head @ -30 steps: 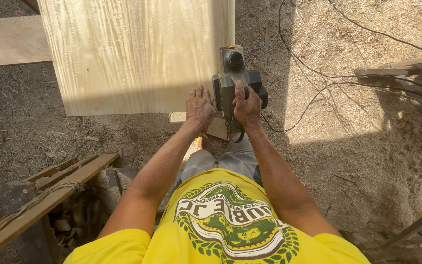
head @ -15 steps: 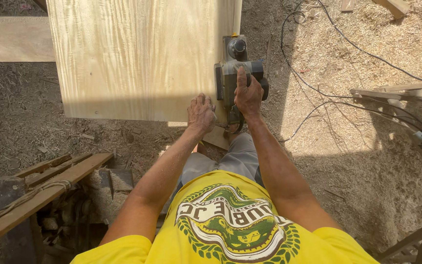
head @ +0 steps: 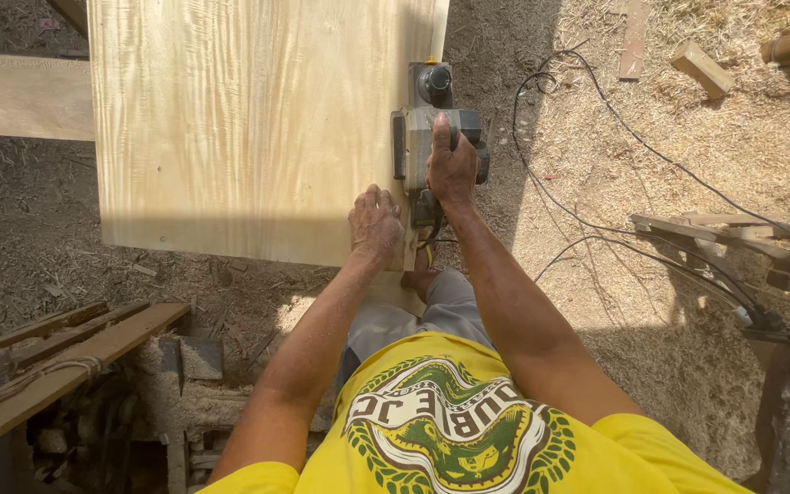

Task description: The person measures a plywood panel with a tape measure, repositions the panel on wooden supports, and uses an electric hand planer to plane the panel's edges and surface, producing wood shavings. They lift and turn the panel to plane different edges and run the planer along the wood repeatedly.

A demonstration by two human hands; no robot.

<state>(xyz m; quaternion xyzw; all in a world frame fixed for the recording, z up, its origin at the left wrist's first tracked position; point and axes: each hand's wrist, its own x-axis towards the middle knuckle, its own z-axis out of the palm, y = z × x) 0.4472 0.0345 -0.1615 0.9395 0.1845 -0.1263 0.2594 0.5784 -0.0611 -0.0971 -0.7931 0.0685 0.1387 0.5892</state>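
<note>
The right hand point(head: 453, 165) wraps the electric planer point(head: 434, 128) at the pale board's point(head: 258, 128) right edge; its handle suits this heavy, rigid tool. The left hand point(head: 377, 224) presses flat on the board, fingers spread.

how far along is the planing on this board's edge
Done: the electric planer has moved up from the near corner, so the edge stretch behind it, by the left hand, has been passed over. In hand: the right hand grips the planer's handle on the right edge of the pale wooden board while the left hand presses the board flat. Left: the edge ahead of the planer, running out of view.
</note>
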